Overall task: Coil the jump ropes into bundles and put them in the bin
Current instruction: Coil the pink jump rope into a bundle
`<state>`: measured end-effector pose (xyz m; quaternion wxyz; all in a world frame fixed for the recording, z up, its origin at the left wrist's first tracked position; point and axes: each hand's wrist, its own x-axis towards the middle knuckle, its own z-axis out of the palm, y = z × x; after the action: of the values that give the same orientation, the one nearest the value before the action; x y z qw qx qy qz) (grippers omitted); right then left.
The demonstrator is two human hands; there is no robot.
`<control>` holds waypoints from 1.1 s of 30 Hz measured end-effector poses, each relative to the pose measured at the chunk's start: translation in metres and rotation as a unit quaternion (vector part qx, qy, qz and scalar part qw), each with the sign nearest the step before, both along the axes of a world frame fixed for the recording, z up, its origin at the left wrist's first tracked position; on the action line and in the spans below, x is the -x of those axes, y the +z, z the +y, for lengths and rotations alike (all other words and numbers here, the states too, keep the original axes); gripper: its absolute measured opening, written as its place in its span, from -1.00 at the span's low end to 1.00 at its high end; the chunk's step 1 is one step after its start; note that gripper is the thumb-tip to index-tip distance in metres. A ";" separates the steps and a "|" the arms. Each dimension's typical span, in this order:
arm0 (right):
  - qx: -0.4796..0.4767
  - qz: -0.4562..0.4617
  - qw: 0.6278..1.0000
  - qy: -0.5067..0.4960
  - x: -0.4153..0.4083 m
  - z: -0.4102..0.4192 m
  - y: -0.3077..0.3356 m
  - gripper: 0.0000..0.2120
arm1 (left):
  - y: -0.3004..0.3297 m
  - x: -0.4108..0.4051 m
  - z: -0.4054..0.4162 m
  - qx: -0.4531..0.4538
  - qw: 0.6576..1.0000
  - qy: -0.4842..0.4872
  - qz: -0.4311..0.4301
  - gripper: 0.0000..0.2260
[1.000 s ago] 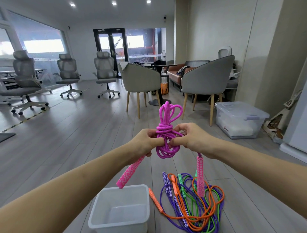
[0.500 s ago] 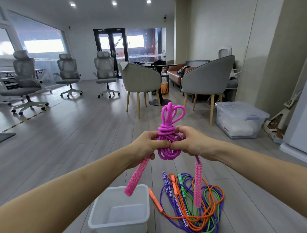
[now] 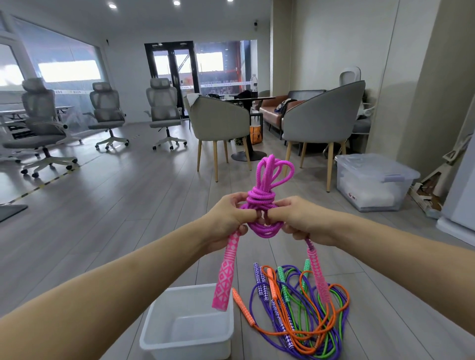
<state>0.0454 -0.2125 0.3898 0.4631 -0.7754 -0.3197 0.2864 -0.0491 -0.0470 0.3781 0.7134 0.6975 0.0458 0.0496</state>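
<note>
Both hands raised, left hand [image 3: 226, 218] & right hand [image 3: 298, 218] pinching pink rope bundle [image 3: 262, 203]

So the bin [image 3: 189, 331] sits on the floor [image 3: 128, 218] down front, with the loose pile of ropes [image 3: 300, 308] just to its right. The coiled rope [image 3: 262, 205] is up above both, between the two hands. Lidded storage box [image 3: 372, 182] is further back on the right, chairs behind.

Bright and evenly lit by ceiling spotlights [image 3: 176, 2] and blown-out daylight through the far windows [image 3: 69, 72]. Sharp in the centre, with wide-angle bending and stretching toward the edges. Soft sheen on the floor [image 3: 115, 205].
</note>
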 end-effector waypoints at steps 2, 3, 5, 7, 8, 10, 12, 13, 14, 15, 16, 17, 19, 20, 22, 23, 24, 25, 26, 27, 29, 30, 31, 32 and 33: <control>-0.058 0.086 0.995 0.009 -0.003 -0.002 0.009 -0.90 | 0.004 -0.001 0.002 0.076 0.997 -0.020 -0.011 -0.61; -0.083 0.127 0.988 0.009 -0.004 -0.004 0.013 -0.87 | 0.006 -0.001 0.003 0.105 0.994 -0.034 -0.018 -0.59; -0.114 0.184 0.976 0.027 -0.005 -0.009 0.021 -0.86 | 0.011 0.001 0.006 0.138 0.988 -0.072 -0.023 -0.54; -0.118 0.198 0.971 0.058 -0.004 -0.012 0.026 -0.88 | 0.013 0.006 0.012 0.139 0.984 -0.112 -0.020 -0.52; -0.114 0.198 0.971 0.073 -0.004 -0.013 0.027 -0.86 | 0.014 0.008 0.015 0.142 0.981 -0.130 -0.016 -0.52; -0.111 0.205 0.968 0.095 -0.005 -0.015 0.026 -0.78 | 0.015 0.011 0.021 0.166 0.972 -0.167 -0.002 -0.52; -0.100 0.201 0.968 0.115 -0.009 -0.016 0.023 -0.71 | 0.016 0.012 0.023 0.198 0.958 -0.207 0.016 -0.50; -0.091 0.193 0.969 0.124 -0.009 -0.016 0.021 -0.71 | 0.016 0.013 0.023 0.203 0.954 -0.218 0.022 -0.52; -0.082 0.184 0.971 0.130 -0.010 -0.016 0.020 -0.74 | 0.017 0.014 0.023 0.195 0.956 -0.220 0.022 -0.56; -0.074 0.173 0.973 0.135 -0.010 -0.015 0.019 -0.76 | 0.018 0.015 0.023 0.177 0.960 -0.216 0.019 -0.60; -0.070 0.163 0.974 0.137 -0.009 -0.014 0.018 -0.78 | 0.019 0.016 0.021 0.151 0.966 -0.208 0.016 -0.60; -0.068 0.156 0.976 0.135 -0.009 -0.012 0.018 -0.79 | 0.021 0.016 0.018 0.122 0.973 -0.194 0.014 -0.59; -0.067 0.136 0.980 0.126 -0.007 -0.009 0.019 -0.81 | 0.025 0.014 0.014 0.075 0.985 -0.157 0.009 -0.58; -0.064 0.125 0.983 0.119 -0.006 -0.008 0.020 -0.83 | 0.026 0.013 0.011 0.060 0.989 -0.136 0.010 -0.59; -0.054 0.099 0.988 0.102 -0.003 -0.006 0.018 -0.85 | 0.025 0.010 0.006 0.033 0.995 -0.098 0.014 -0.61; -0.049 0.080 0.991 0.094 -0.001 -0.004 0.017 -0.85 | 0.024 0.008 0.004 0.015 0.997 -0.077 0.011 -0.62; -0.045 0.059 0.994 0.085 0.000 -0.002 0.016 -0.82 | 0.022 0.006 0.001 -0.004 0.998 -0.055 0.007 -0.62; -0.044 0.037 0.996 0.074 0.000 0.000 0.016 -0.78 | 0.021 0.004 -0.001 -0.023 0.999 -0.033 0.001 -0.63; -0.046 0.018 0.997 0.061 0.000 0.000 0.017 -0.74 | 0.022 0.002 -0.002 -0.038 0.999 -0.019 -0.004 -0.64; -0.048 0.003 0.998 0.051 -0.001 0.000 0.018 -0.72 | 0.023 0.001 -0.002 -0.044 0.999 -0.011 -0.005 -0.65; -0.047 -0.019 0.997 0.053 0.000 -0.003 0.021 -0.77 | 0.025 0.003 0.001 -0.036 0.999 -0.028 0.005 -0.64; -0.045 -0.024 0.997 0.064 0.001 -0.005 0.022 -0.82 | 0.025 0.005 0.004 -0.031 0.998 -0.049 0.015 -0.64; -0.039 -0.026 0.996 0.078 0.001 -0.008 0.021 -0.84 | 0.025 0.008 0.006 -0.030 0.997 -0.069 0.027 -0.64; -0.027 -0.024 0.995 0.093 0.001 -0.009 0.019 -0.84 | 0.024 0.011 0.008 -0.029 0.996 -0.080 0.039 -0.65; -0.016 -0.021 0.994 0.105 0.002 -0.010 0.018 -0.83 | 0.023 0.013 0.010 -0.032 0.995 -0.082 0.048 -0.65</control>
<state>0.0437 -0.2225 0.4077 0.4363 -0.7358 -0.4134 0.3121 -0.0621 -0.0375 0.4015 0.6892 0.7230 0.0211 -0.0417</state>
